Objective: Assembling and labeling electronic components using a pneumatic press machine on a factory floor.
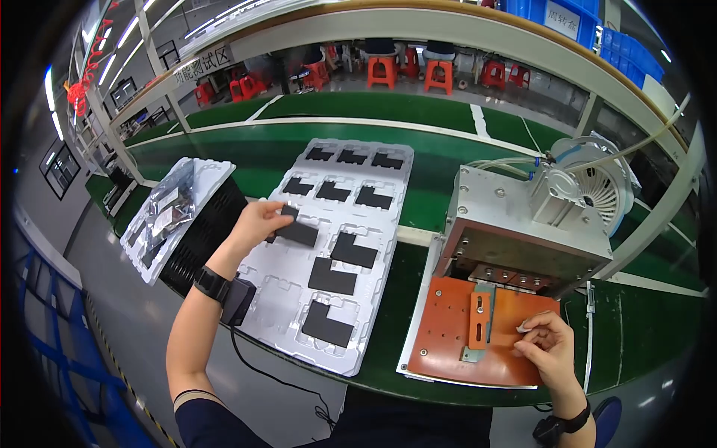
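Observation:
My left hand (261,222) pinches a flat black L-shaped piece (300,233) by one corner, above a white moulded tray (272,305). More black L-shaped pieces lie in the tray's pockets, such as one near its front edge (327,326). My right hand (549,347) hovers over the orange plate (441,328) of a bench fixture, thumb and forefinger apart and the other fingers curled. A small pale patch shows at its forefinger tip; I cannot tell what it is. A slotted orange bar (479,321) is fixed on the plate.
Behind the plate stands a metal press block (523,209) with a small fan (597,190). Left of the tray, a stack of trays (205,250) carries a clear plastic bag (170,213). A black cable (272,375) hangs off the front edge. Red stools (382,71) stand beyond the bench.

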The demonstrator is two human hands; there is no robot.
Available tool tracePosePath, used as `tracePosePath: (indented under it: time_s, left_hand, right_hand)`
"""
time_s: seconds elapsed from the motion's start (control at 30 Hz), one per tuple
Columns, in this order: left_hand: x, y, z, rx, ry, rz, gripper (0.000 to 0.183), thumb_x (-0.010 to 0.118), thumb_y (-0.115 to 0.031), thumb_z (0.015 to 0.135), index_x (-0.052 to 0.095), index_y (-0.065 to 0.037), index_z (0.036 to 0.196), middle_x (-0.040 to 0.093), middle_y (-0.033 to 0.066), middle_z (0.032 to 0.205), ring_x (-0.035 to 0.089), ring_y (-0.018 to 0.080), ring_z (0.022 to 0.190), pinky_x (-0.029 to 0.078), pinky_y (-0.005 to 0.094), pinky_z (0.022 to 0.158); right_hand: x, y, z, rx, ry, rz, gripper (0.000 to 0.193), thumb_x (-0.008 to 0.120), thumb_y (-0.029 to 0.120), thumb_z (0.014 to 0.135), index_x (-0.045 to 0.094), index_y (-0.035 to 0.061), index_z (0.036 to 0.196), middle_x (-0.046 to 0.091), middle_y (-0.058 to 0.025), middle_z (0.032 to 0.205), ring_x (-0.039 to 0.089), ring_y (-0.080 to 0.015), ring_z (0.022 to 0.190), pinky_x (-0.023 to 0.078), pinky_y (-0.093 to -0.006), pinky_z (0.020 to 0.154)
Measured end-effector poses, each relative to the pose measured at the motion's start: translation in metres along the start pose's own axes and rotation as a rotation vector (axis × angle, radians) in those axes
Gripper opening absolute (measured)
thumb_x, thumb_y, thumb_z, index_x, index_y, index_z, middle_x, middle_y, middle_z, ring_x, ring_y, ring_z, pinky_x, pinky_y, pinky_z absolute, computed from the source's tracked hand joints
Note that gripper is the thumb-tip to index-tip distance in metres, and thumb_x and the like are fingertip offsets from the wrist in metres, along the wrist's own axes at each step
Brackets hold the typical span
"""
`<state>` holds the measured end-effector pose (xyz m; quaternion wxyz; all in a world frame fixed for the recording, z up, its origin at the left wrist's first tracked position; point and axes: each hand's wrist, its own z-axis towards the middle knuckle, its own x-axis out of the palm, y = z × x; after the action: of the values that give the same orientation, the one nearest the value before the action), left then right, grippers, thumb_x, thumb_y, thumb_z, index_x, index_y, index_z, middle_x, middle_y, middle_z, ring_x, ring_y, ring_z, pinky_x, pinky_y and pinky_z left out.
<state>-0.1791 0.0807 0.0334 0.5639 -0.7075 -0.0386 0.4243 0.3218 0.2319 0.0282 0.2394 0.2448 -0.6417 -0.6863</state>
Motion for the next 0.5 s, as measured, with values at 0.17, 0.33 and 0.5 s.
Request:
tracePosePath:
  time_s: [0.17,0.33,0.5]
  left_hand:
    - [0.016,0.007,-0.007,0.027,-0.052,0.295,0.036,0.075,-0.019,0.077,0.069,-0.002,0.107,0.069,0.008,0.082,0.063,0.0152,0.067,0.049,0.0278,0.062]
    - [0.027,-0.031,-0.044,0.463,-0.095,0.63,0.028,0.079,-0.019,0.069,0.072,-0.005,0.091,0.066,0.0089,0.099,0.059,0.0269,0.089,0.048,0.0346,0.078]
    - [0.056,-0.046,-0.072,0.841,0.343,0.458,0.042,0.081,-0.025,0.066,0.068,-0.008,0.102,0.064,0.0049,0.097,0.052,0.0267,0.103,0.045,0.0372,0.084]
  right_hand:
    - [0.002,-0.002,-0.001,0.022,-0.009,-0.008,0.025,0.072,-0.006,0.075,0.059,-0.0014,0.096,0.061,-0.0064,0.09,0.062,-0.0083,0.076,0.05,-0.0202,0.07]
    - [0.001,-0.003,-0.004,0.056,-0.027,-0.014,0.024,0.073,-0.004,0.075,0.06,-0.0007,0.095,0.062,-0.0049,0.087,0.061,-0.0078,0.076,0.049,-0.0198,0.069]
    - [-0.001,0.0,-0.005,0.022,0.011,-0.12,0.019,0.074,-0.003,0.076,0.063,0.0,0.091,0.062,-0.0049,0.085,0.059,-0.0072,0.073,0.047,-0.0192,0.066]
